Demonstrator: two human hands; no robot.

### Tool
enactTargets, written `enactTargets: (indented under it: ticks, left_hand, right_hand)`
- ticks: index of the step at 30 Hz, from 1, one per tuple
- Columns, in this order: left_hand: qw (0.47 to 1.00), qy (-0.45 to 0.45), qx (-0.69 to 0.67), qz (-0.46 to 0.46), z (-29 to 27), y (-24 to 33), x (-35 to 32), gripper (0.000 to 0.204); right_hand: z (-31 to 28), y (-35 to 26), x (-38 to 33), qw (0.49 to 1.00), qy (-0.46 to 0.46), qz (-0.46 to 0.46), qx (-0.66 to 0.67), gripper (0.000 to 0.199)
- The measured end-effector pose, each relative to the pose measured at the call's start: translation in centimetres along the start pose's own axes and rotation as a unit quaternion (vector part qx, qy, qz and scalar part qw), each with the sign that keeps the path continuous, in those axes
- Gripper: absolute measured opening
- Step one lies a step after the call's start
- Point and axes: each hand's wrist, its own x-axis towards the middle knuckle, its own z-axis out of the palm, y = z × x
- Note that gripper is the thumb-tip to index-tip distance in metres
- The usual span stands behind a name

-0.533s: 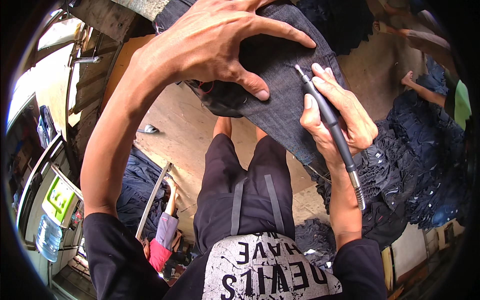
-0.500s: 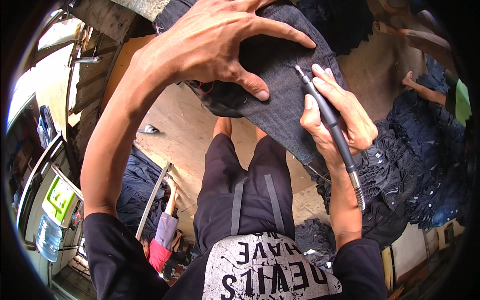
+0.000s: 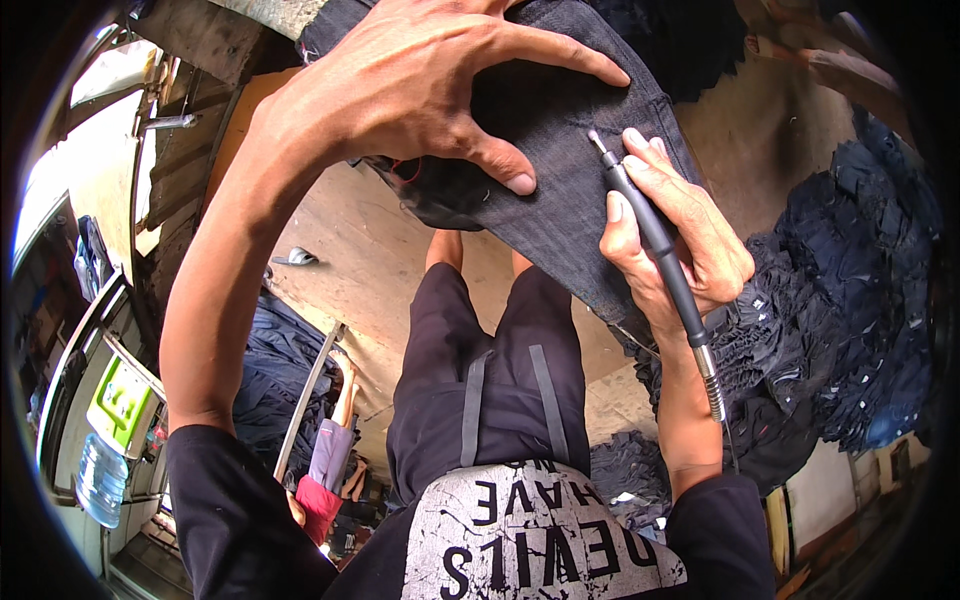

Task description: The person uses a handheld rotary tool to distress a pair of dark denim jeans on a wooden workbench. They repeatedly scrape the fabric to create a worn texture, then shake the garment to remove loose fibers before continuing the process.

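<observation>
Dark denim cloth [image 3: 560,190], apparently part of a garment, is spread in front of me at the top of the view. My left hand [image 3: 425,95] lies over it with thumb and forefinger stretched wide apart; its other fingers are cut off by the upper edge. In my right hand [image 3: 700,235] is a pen-shaped rotary grinder [image 3: 655,228], black, with a small pale tip and a coiled spring at its rear end. Fingers and thumb pinch its front part. The tip is at the denim, right of my left thumb; whether it touches I cannot tell.
Piles of dark garments [image 3: 850,280] lie to the right, and another heap [image 3: 275,350] is at the left. Beside that heap a person in a red and grey top [image 3: 325,470] reaches out an arm. A clear blue water bottle [image 3: 101,480] stands at far left.
My hands and the grinder have hardly moved over the denim. At the right edge, a bare foot and a green cloth seen before are out of view.
</observation>
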Motion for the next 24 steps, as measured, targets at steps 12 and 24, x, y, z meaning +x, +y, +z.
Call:
enactTargets:
  ticks: [12,24]
  left_hand:
    - [1.000,-0.007,-0.023,-0.007,0.0,0.2,-0.2,0.093]
    - [0.745,0.555,-0.258,-0.264,2.7,1.5,-10.2,0.070]
  right_hand:
    - [-0.5,0.3,-0.7,1.000,0.001,-0.002,0.014,0.034]
    - [-5.2,-1.1,-5.4,0.962,0.222,0.131,0.087,0.038]
